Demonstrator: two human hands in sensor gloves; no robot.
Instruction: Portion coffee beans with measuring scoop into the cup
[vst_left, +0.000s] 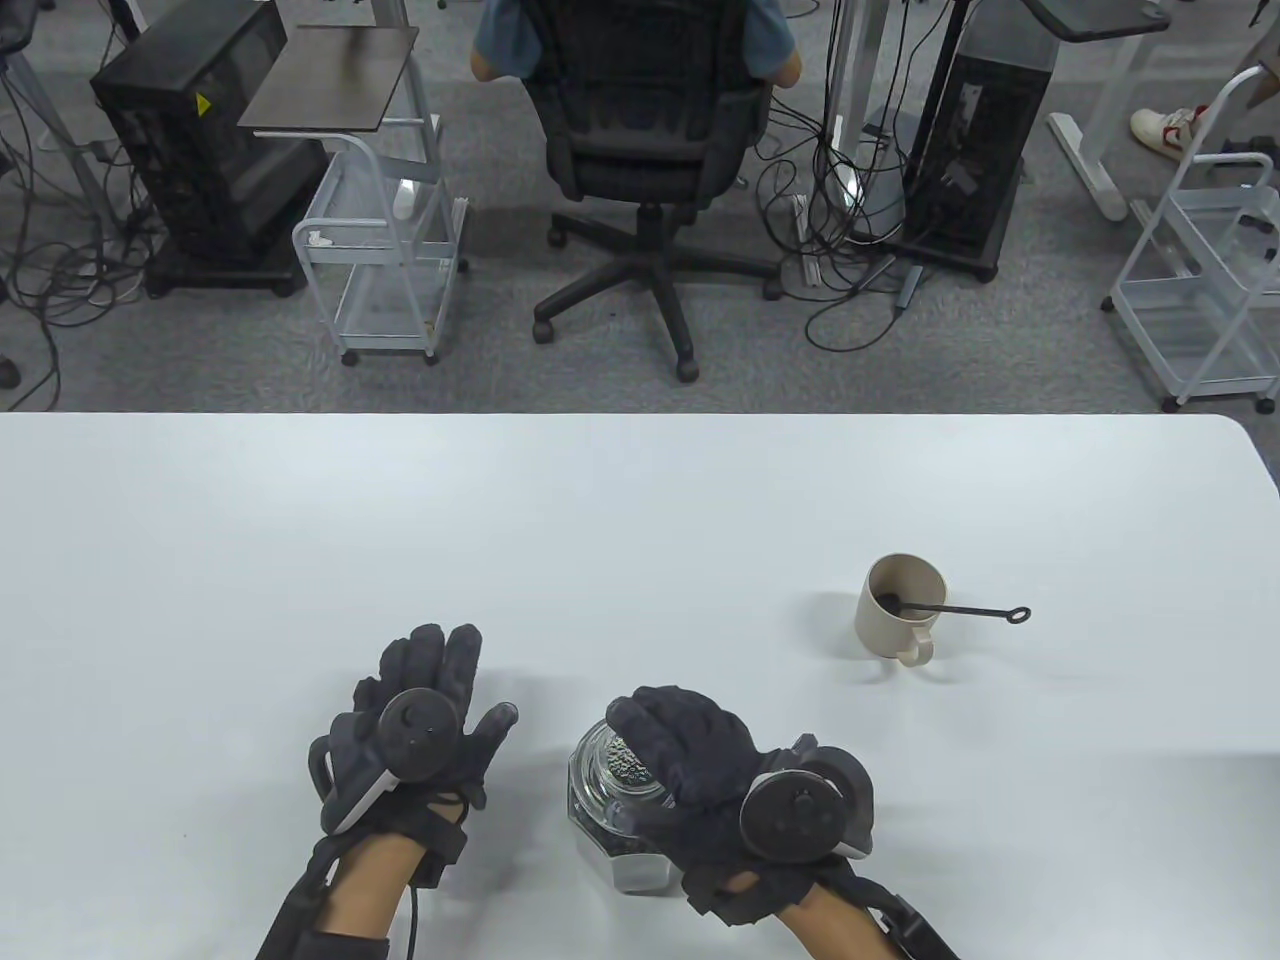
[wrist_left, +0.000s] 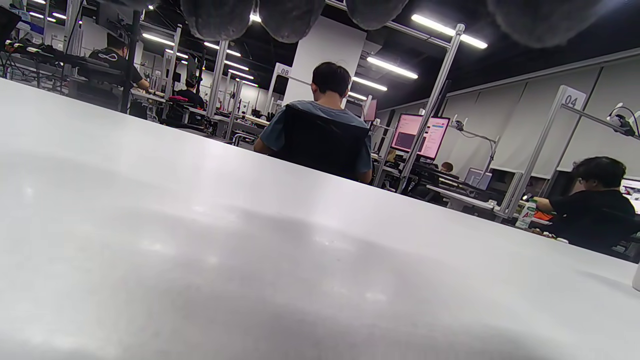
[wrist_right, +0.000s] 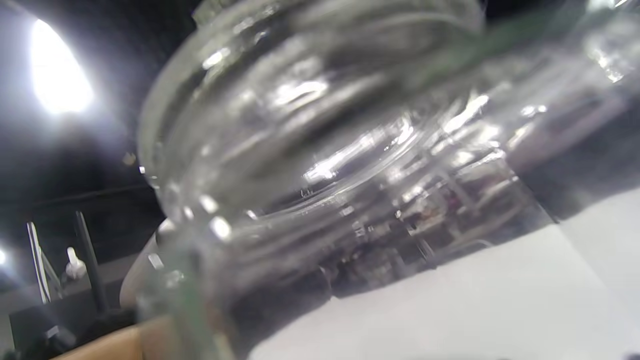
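Note:
A clear glass jar with dark coffee beans at its bottom stands open near the table's front edge; it fills the blurred right wrist view as the jar. My right hand grips it, fingers curled over its mouth and right side. My left hand lies flat on the table left of the jar, fingers straight, holding nothing; its fingertips hang at the top of the left wrist view. A beige cup stands to the right further back, with the black measuring scoop resting in it, handle pointing right.
The white table stretches across the view. Beyond its far edge stand an office chair with a seated person, wire carts and computer towers on the floor.

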